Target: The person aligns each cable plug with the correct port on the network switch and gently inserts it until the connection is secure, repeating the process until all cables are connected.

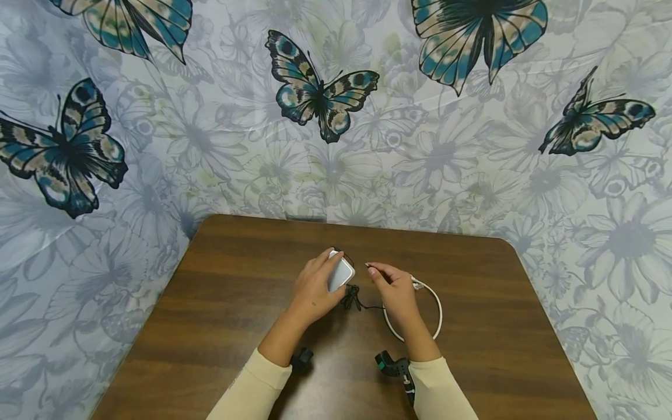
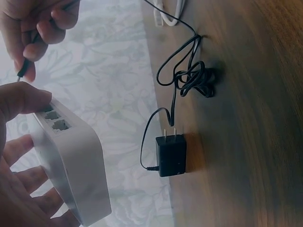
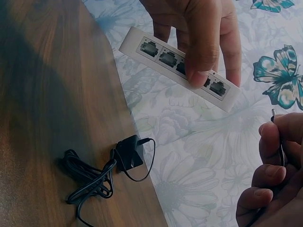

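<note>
Head view: gripping white box (image 1: 341,276) in left hand (image 1: 314,290) above table (image 1: 472,286), pinching plug (image 1: 369,265) in right hand (image 1: 397,293). Left wrist: leaving some sockets (image 2: 60,125) uncovered, perhaps for easy access. Right wrist: pinching plug near metal tip (image 3: 273,112), probably for control.

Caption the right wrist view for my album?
Left hand holds a white box with sockets; right hand pinches a black cable.
</note>
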`<move>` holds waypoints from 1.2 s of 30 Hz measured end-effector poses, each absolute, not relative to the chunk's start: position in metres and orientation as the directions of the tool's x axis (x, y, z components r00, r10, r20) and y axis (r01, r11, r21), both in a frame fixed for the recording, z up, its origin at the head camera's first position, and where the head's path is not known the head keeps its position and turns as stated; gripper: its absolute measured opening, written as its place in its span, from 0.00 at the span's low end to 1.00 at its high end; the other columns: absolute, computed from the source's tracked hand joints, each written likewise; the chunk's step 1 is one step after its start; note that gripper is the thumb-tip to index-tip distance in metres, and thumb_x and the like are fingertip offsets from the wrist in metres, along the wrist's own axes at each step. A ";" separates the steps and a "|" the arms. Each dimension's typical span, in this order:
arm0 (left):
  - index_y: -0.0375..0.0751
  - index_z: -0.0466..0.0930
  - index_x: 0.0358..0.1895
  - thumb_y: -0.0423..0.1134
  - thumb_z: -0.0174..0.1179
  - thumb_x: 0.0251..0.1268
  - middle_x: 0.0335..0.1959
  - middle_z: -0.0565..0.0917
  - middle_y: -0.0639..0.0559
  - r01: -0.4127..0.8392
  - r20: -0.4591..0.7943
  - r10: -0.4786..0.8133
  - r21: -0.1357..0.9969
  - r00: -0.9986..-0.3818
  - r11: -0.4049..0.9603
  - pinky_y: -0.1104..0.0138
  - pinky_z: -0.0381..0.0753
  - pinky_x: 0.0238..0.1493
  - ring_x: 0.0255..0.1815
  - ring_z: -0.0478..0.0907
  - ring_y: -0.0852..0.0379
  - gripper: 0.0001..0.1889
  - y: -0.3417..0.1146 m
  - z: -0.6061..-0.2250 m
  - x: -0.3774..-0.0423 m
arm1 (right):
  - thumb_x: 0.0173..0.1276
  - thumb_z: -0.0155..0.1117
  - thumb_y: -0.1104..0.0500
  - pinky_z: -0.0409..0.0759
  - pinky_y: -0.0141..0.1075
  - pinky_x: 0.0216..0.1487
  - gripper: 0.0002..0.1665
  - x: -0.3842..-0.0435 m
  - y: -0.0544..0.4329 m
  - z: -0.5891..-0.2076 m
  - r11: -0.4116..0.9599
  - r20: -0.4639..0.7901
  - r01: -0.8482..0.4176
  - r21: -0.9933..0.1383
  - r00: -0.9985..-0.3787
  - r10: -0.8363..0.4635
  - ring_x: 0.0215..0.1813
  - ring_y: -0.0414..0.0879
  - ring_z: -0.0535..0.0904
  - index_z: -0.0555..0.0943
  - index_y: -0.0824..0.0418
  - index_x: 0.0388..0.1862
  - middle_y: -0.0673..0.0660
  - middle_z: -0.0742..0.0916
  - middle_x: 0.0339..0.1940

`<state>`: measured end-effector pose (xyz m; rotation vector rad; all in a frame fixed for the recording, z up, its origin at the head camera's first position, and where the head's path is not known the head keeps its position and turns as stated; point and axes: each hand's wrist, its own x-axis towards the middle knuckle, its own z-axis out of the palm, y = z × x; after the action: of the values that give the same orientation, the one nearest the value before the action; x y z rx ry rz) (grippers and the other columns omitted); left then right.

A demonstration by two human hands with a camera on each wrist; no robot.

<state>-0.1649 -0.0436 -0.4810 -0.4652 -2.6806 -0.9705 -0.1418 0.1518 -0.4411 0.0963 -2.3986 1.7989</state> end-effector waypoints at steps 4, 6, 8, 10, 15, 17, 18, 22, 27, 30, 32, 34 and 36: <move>0.53 0.72 0.71 0.44 0.71 0.50 0.72 0.71 0.50 0.392 0.344 0.224 0.567 -0.912 0.725 0.52 0.78 0.51 0.64 0.73 0.46 0.38 -0.043 -0.478 -0.166 | 0.71 0.63 0.65 0.77 0.29 0.36 0.12 -0.149 0.155 -0.455 0.275 0.154 -0.143 -0.951 -0.988 0.019 0.35 0.41 0.80 0.86 0.71 0.48 0.62 0.88 0.35; 0.53 0.72 0.71 0.43 0.71 0.50 0.72 0.71 0.50 0.397 0.347 0.228 0.565 -0.909 0.723 0.52 0.78 0.51 0.63 0.73 0.46 0.39 -0.043 -0.477 -0.166 | 0.71 0.63 0.65 0.77 0.28 0.37 0.12 -0.155 0.157 -0.464 0.258 0.158 -0.149 -0.955 -0.987 0.015 0.36 0.41 0.81 0.86 0.71 0.48 0.63 0.89 0.37; 0.53 0.71 0.71 0.43 0.71 0.50 0.72 0.71 0.50 0.403 0.350 0.233 0.564 -0.907 0.721 0.52 0.78 0.51 0.63 0.73 0.47 0.39 -0.042 -0.475 -0.166 | 0.71 0.64 0.63 0.77 0.28 0.37 0.12 -0.160 0.159 -0.474 0.243 0.159 -0.150 -0.958 -0.987 0.016 0.36 0.41 0.81 0.87 0.69 0.48 0.62 0.89 0.38; 0.53 0.72 0.71 0.43 0.71 0.50 0.72 0.71 0.50 0.408 0.354 0.236 0.564 -0.905 0.718 0.52 0.78 0.52 0.63 0.73 0.47 0.39 -0.042 -0.474 -0.166 | 0.71 0.65 0.62 0.77 0.28 0.37 0.12 -0.160 0.159 -0.477 0.249 0.167 -0.161 -0.955 -0.986 0.006 0.36 0.40 0.81 0.87 0.67 0.48 0.61 0.89 0.37; 0.53 0.72 0.71 0.43 0.71 0.50 0.72 0.71 0.50 0.410 0.353 0.238 0.568 -0.905 0.713 0.52 0.78 0.53 0.64 0.73 0.47 0.39 -0.041 -0.474 -0.165 | 0.70 0.66 0.62 0.77 0.29 0.35 0.10 -0.160 0.159 -0.479 0.283 0.170 -0.171 -0.944 -0.985 -0.029 0.34 0.40 0.81 0.88 0.65 0.46 0.57 0.88 0.32; 0.52 0.72 0.71 0.43 0.71 0.50 0.72 0.71 0.49 0.411 0.354 0.237 0.572 -0.904 0.710 0.52 0.78 0.53 0.64 0.73 0.47 0.39 -0.041 -0.474 -0.165 | 0.69 0.66 0.62 0.77 0.29 0.35 0.10 -0.159 0.158 -0.479 0.294 0.164 -0.167 -0.941 -0.986 -0.036 0.34 0.40 0.81 0.89 0.64 0.45 0.56 0.88 0.30; 0.52 0.72 0.71 0.43 0.71 0.49 0.72 0.71 0.49 0.413 0.357 0.238 0.573 -0.903 0.708 0.52 0.78 0.52 0.64 0.73 0.46 0.39 -0.041 -0.474 -0.165 | 0.69 0.66 0.62 0.77 0.29 0.34 0.09 -0.159 0.158 -0.480 0.294 0.163 -0.166 -0.941 -0.986 -0.037 0.34 0.40 0.81 0.89 0.63 0.45 0.56 0.88 0.30; 0.51 0.72 0.71 0.43 0.72 0.50 0.72 0.71 0.49 0.424 0.367 0.243 0.574 -0.898 0.700 0.52 0.78 0.53 0.64 0.73 0.46 0.39 -0.040 -0.474 -0.164 | 0.69 0.66 0.62 0.77 0.29 0.34 0.09 -0.159 0.157 -0.481 0.294 0.169 -0.172 -0.940 -0.985 -0.036 0.33 0.39 0.80 0.89 0.64 0.45 0.55 0.87 0.29; 0.50 0.72 0.71 0.42 0.72 0.50 0.72 0.71 0.49 0.442 0.382 0.252 0.575 -0.889 0.689 0.51 0.78 0.53 0.64 0.73 0.46 0.39 -0.040 -0.474 -0.163 | 0.69 0.67 0.62 0.77 0.28 0.35 0.10 -0.158 0.156 -0.480 0.304 0.180 -0.185 -0.935 -0.983 -0.045 0.33 0.38 0.80 0.88 0.65 0.45 0.58 0.88 0.30; 0.50 0.72 0.71 0.42 0.72 0.51 0.72 0.71 0.49 0.448 0.380 0.262 0.573 -0.887 0.686 0.51 0.78 0.54 0.65 0.73 0.46 0.39 -0.040 -0.475 -0.162 | 0.69 0.67 0.61 0.77 0.28 0.36 0.10 -0.157 0.157 -0.480 0.314 0.176 -0.186 -0.931 -0.982 -0.061 0.34 0.38 0.80 0.88 0.65 0.45 0.62 0.88 0.32; 0.50 0.71 0.71 0.42 0.72 0.51 0.73 0.71 0.49 0.449 0.373 0.270 0.572 -0.888 0.687 0.51 0.77 0.55 0.65 0.72 0.46 0.39 -0.040 -0.476 -0.162 | 0.69 0.66 0.61 0.78 0.29 0.37 0.11 -0.156 0.157 -0.479 0.321 0.169 -0.184 -0.929 -0.983 -0.074 0.34 0.38 0.81 0.88 0.64 0.46 0.63 0.89 0.34; 0.51 0.71 0.71 0.42 0.72 0.51 0.73 0.70 0.50 0.448 0.364 0.278 0.569 -0.889 0.690 0.52 0.77 0.55 0.66 0.72 0.46 0.39 -0.041 -0.477 -0.161 | 0.70 0.66 0.60 0.79 0.29 0.37 0.11 -0.155 0.157 -0.478 0.326 0.158 -0.178 -0.928 -0.984 -0.086 0.35 0.39 0.81 0.88 0.64 0.46 0.62 0.89 0.35; 0.51 0.72 0.71 0.42 0.72 0.51 0.73 0.70 0.50 0.451 0.359 0.285 0.568 -0.889 0.689 0.52 0.77 0.55 0.66 0.72 0.46 0.39 -0.041 -0.477 -0.160 | 0.70 0.66 0.59 0.79 0.30 0.38 0.12 -0.155 0.158 -0.477 0.333 0.145 -0.169 -0.928 -0.985 -0.095 0.36 0.40 0.82 0.88 0.64 0.47 0.60 0.90 0.37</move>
<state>-0.1605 -0.0411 -0.4767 -0.5897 -2.6585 -0.9891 -0.1547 0.1579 -0.4773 0.2486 -2.5119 1.7598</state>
